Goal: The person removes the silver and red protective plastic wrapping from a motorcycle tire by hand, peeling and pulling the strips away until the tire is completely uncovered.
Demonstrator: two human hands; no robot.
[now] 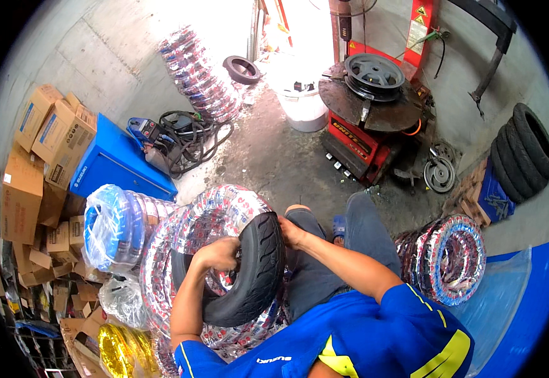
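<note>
A black motorcycle tire [267, 268] stands tilted in front of me, its tread bare on the near right side. Printed plastic wrapping [249, 205] covers its upper part and ends near my right hand. My left hand [219, 253] is closed in the tire's opening, by its inner edge; what the fingers hold is hidden. On the outer side, my right hand [292, 233] grips the tire at its tread, close to the wrapping's end, with the fingertips partly out of sight. Behind and under the tire lie more wrapped tires [156, 264].
Blue-wrapped tires [107, 230], gold-wrapped ones [120, 349] and cardboard boxes [22, 189] crowd the left. A tire-changing machine [362, 120] holding a wheel rim [375, 72] stands ahead, beside a white bucket [304, 110]. More wrapped tires [451, 258] stand at my right.
</note>
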